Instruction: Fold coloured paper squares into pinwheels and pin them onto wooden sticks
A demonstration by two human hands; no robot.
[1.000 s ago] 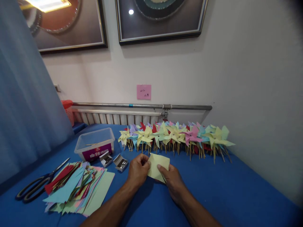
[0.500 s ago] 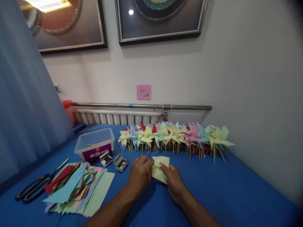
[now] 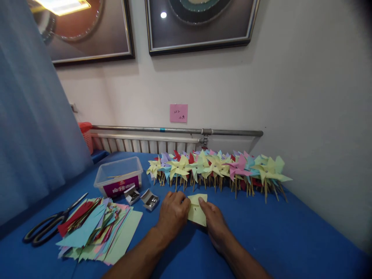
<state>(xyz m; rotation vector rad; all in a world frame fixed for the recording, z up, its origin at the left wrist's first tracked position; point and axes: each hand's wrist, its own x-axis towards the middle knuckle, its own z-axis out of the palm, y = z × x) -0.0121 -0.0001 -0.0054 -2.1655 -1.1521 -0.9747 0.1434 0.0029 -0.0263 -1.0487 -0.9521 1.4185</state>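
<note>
Two hands [image 3: 173, 213] [image 3: 216, 224] hold yellow paper [image 3: 197, 214] at opposite edges, blue cloth [image 3: 279, 236] spreading rightward.

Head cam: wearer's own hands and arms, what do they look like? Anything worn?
Left hand and right hand are ungloved. Left forearm and right forearm show no sleeves. No watch, cables or markings visible; some fingers are hidden.

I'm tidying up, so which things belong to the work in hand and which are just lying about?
Probably the work's:
held pale yellow paper piece
multicoloured cut-paper pile
multicoloured paper pinwheels
two small white cardboard boxes
black-handled metal scissors
clear rectangular plastic tub

Apparently just around:
red perforated plastic basket
pink paper wall note
</note>
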